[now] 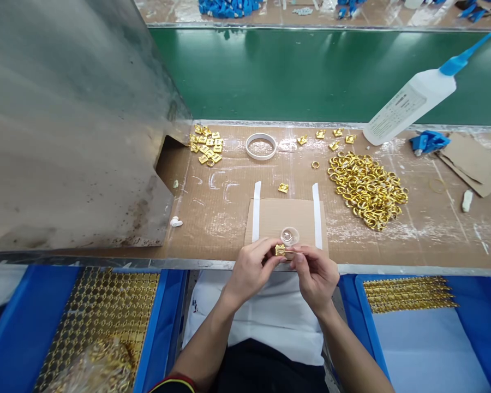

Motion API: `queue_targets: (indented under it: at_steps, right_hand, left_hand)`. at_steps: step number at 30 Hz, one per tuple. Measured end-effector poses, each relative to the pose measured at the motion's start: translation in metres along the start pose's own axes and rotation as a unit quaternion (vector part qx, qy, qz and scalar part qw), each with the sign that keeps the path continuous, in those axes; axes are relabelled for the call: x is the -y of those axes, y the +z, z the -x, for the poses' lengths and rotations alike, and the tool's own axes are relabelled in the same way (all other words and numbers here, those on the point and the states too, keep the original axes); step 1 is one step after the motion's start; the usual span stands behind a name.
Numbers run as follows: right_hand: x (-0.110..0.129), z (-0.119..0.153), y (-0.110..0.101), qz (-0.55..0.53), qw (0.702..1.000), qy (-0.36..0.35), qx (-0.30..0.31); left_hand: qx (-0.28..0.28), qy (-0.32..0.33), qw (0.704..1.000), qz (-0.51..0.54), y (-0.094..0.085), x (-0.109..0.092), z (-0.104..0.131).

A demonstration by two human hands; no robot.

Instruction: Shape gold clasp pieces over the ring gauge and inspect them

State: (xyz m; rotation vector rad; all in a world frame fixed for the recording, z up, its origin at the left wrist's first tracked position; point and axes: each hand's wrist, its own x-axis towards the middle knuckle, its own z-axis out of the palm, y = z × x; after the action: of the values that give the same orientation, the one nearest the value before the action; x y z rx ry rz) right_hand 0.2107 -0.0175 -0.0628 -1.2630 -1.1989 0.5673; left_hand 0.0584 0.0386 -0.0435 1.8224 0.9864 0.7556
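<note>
Near the bench's front edge, my left hand pinches a small gold square piece between thumb and fingers. My right hand is closed on a thin stick, whose tip meets the gold piece. Just behind them, a small clear round dish rests on a cardboard pad held by two white tape strips. One gold square piece lies behind the pad. To the right is a heap of gold rings, with a single ring apart from it.
A metal housing stands at the left. Gold squares, a tape roll and a leaning white bottle are at the back. Blue clips lie right. Blue trays with gold pieces flank my lap.
</note>
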Motion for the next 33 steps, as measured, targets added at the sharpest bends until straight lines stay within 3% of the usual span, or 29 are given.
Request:
queue_targets:
  at_steps: [33]
  right_hand:
    - [-0.0003, -0.0007, -0.003, 0.004, 1.0, -0.003, 0.012]
  left_hand:
    - [-0.003, 0.02, 0.999, -0.025, 0.0015, 0.0018, 0.0015]
